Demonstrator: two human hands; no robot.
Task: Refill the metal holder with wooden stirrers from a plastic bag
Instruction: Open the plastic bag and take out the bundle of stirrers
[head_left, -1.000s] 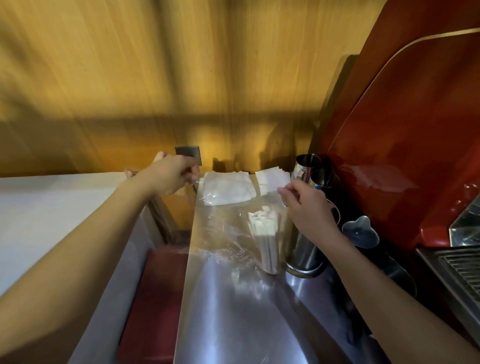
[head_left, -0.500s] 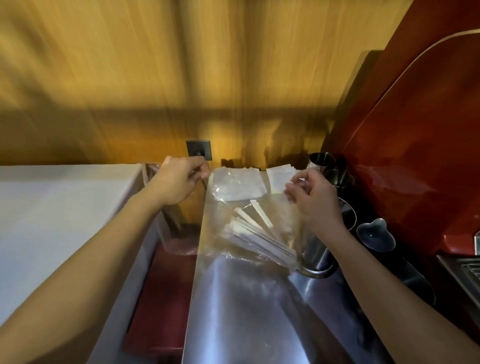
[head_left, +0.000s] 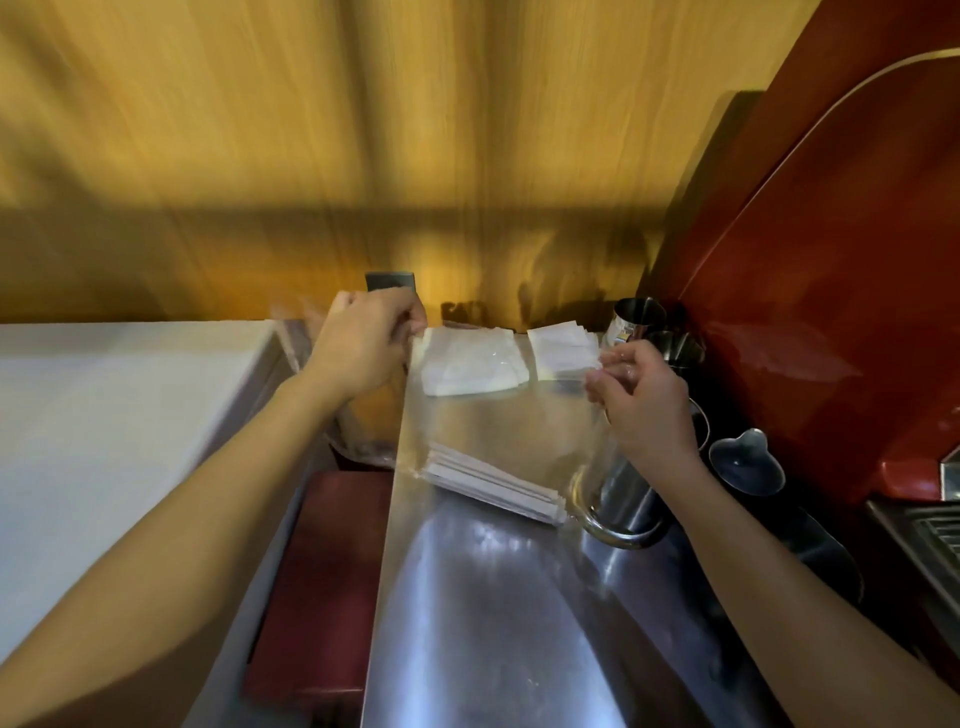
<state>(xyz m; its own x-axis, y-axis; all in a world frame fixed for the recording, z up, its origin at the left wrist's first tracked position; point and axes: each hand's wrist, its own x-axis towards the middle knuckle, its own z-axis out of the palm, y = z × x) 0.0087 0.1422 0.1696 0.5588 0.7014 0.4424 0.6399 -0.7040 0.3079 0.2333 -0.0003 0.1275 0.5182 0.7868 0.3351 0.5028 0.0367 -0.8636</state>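
Observation:
A clear plastic bag (head_left: 498, 421) is stretched between my two hands above the steel counter. My left hand (head_left: 363, 353) pinches its upper left corner. My right hand (head_left: 644, 400) pinches its upper right corner. A bundle of pale wooden stirrers (head_left: 493, 486) lies nearly flat along the bottom of the bag, slanting down to the right. The metal holder (head_left: 623, 499), a shiny cylinder with a ringed base, stands just under my right wrist, partly hidden by the bag and my hand.
Two stacks of white napkins (head_left: 467, 361) (head_left: 563, 348) lie at the back of the steel counter (head_left: 493, 623). Steel pitchers (head_left: 636, 319) and a dark heart-shaped dish (head_left: 748, 462) stand by the red machine (head_left: 831, 312). A white counter (head_left: 104, 415) is at the left.
The stirrers stood upright in the bag, then fanned out, and now lie nearly flat. Both hands have lifted and spread the bag's top corners wider apart.

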